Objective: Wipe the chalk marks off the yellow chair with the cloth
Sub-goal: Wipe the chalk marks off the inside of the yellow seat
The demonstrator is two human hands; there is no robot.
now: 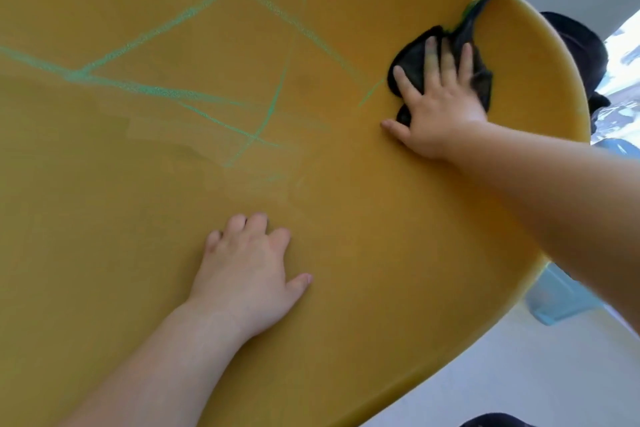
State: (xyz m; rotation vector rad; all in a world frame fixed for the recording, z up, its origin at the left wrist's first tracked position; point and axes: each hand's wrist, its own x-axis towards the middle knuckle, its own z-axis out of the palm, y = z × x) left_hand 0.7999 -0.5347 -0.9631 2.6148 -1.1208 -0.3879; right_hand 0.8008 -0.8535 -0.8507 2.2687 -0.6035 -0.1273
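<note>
Left hand [246, 263] nearest, laid palm-down on the yellow chair [381, 253], fingers loosely bent, nothing in it, seemingly bracing; right hand [440, 104] farther out near the far rim, fingers straight and spread, pressing flat on the black cloth [412, 55] rather than curled round it; cloth bunched under palm and fingers, one thin tail trailing up past the rim. Green chalk marks [166, 90] left and upper left of the cloth, spread over the middle and far left of the chair; long strokes slanting mostly left-to-right, crossing one another; one short stroke [372, 92] just beside the cloth's left edge; fainter traces [270, 180] between the two hands. Right hand, with the cloth, the nearer to the strokes; likely next a leftward sweep from the short stroke into the long lines. Counted: two hands, one cloth, one chair; chalk strokes several, too tangled for an exact figure; most of the wiping seemingly not yet done. Beyond the rim: light-blue object [561, 302], dark shape [581, 45], pale floor [519, 374].
</note>
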